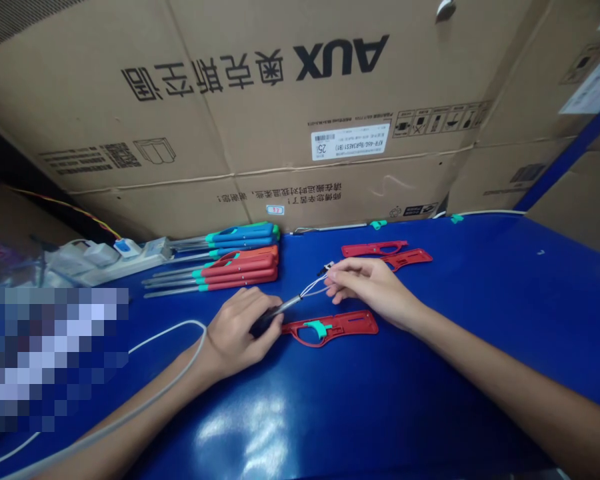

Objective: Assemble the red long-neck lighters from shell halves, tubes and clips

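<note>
Blue covered the whole tabletop (390, 407), glossy enough to throw back a pale glare near its front edge. Over it the person's left hand (243, 327) was wrapped around a metal tube (291, 303), thumb and fingers closed about its dark rear part, with the bright end pointing up toward the right hand (370, 287). Thin wires (309, 288) ran out of that end to the right hand's bunched fingertips, which were pinching them; a small black-and-white part (325, 269) showed at the fingertips, too small for me to make out.

Just beside the left hand, and partly behind its fingers, lay a red shell half (353, 323), hollow side up, with a green trigger (317, 329) sitting in its loop. Beyond the right hand were two more red pieces, one slim (373, 249) and one broader (416, 257), partly hidden by that hand.

Farther left, blue, orange and red lighters (240, 273) were piled with their metal rods toward a white power strip (153, 252). Along the foot of a big cardboard carton (260, 143), its AUX lettering upside down, lay a thin rod (333, 228) near a green piece (378, 225). White cable (169, 326) looped over the left forearm.
</note>
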Demonstrator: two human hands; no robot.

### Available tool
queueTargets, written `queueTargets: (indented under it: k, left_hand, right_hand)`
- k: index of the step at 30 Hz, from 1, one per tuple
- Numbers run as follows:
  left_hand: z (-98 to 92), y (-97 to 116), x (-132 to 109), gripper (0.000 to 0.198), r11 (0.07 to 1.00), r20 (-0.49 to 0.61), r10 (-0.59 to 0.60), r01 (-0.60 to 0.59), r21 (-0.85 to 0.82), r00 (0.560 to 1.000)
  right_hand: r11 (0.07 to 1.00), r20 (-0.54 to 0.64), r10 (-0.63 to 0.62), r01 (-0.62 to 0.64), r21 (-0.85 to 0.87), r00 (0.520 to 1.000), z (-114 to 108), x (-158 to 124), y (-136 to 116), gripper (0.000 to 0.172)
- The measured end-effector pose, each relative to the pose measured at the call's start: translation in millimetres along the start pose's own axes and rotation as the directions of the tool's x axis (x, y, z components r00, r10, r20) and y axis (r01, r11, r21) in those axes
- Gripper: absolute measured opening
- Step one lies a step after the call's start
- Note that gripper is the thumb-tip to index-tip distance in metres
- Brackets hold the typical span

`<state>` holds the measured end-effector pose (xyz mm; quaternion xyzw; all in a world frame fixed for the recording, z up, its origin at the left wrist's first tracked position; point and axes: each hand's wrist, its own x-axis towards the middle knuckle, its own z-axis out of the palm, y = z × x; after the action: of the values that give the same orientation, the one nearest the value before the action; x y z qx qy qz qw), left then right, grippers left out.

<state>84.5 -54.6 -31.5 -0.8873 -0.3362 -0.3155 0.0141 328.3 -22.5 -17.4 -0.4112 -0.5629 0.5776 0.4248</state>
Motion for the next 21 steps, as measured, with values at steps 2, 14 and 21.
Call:
queueTargets:
  k: [2, 14, 21]
  left_hand:
    - [-0.7, 0.0, -1.0, 0.009, 1.000, 0.008, -0.008, 0.008, 0.007, 1.000]
    - [-3.7, -1.8, -1.6, 0.006, 1.000, 0.014, -0.028, 0.027, 0.014, 1.000]
    - [-3.7, -3.2, -2.6, 0.008, 0.998, 0.000, -0.050, 0.050, 0.039, 0.999]
  right_hand:
    - [0.986, -0.049, -0.036, 0.028, -0.165, 0.998, -4.4, 2.9, 2.7, 0.018]
    - [0.658, 0.204, -0.208, 0.291, -0.695, 0.957, -12.2, -5.2, 7.4, 0.034]
    - [0.641, 0.321, -0.186, 0.362, -0.676, 0.929, -12.7, -8.7, 0.1, 0.021]
